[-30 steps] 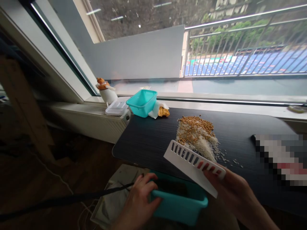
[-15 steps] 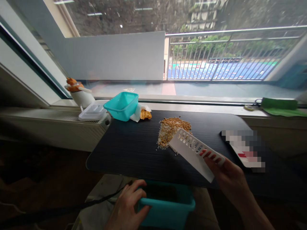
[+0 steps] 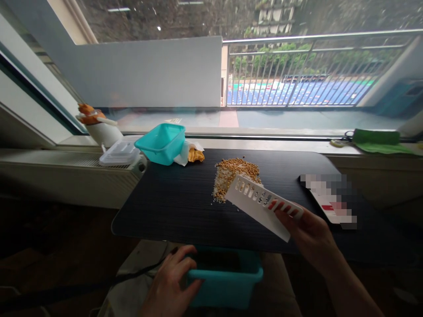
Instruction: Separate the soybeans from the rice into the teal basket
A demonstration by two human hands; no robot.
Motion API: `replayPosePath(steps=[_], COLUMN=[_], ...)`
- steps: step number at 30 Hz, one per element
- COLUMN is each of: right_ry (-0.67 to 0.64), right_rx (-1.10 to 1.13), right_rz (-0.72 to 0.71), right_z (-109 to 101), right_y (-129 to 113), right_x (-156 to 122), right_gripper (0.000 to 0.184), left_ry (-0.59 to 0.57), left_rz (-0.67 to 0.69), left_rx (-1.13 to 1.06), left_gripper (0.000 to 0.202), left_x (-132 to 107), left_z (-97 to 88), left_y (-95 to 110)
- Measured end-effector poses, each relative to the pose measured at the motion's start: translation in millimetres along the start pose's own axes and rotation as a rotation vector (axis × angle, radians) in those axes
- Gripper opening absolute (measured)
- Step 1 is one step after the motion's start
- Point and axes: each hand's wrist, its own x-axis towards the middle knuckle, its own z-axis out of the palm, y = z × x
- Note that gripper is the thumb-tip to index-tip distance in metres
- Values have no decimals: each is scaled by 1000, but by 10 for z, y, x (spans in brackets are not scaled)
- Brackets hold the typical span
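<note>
My right hand [image 3: 309,231] grips one end of a white plastic divider-like strip [image 3: 254,213] with a row of slots along its upper edge. The strip slants over the black table, its far end beside a pile of yellow beans and white grains [image 3: 233,174], partly hiding the pile's near right side. Below the table edge, my left hand [image 3: 172,277] has its thumb and fingers around the left rim of a teal plastic bin [image 3: 228,281], which rests at my lap. The inside of this bin is dark, so its contents cannot be made out.
A second teal bin [image 3: 161,145] stands at the table's back left, beside a crumpled orange-and-white wrapper [image 3: 195,154]. A clear lid [image 3: 120,152] lies on the radiator. A phone-like flat object [image 3: 325,202], blurred, lies right. Green cloth [image 3: 376,141] is on the sill.
The whole view has shifted slightly, moving the scene left and up. The strip has slid a little left relative to the pile. My left hand keeps its hold on the bin.
</note>
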Motion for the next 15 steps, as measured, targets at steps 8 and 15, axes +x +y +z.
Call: replayPosePath(steps=[8, 15], right_ry=[-121, -136], right_rx=[-7, -14], right_rz=[-6, 13], right_z=[-34, -36], right_y=[40, 24], right_x=[28, -5], right_gripper=[35, 34], left_ry=[12, 10], left_rz=[7, -7], left_rx=[-8, -5], left_gripper=[9, 8], left_x=[7, -9], left_z=[-23, -16], left_y=[12, 10])
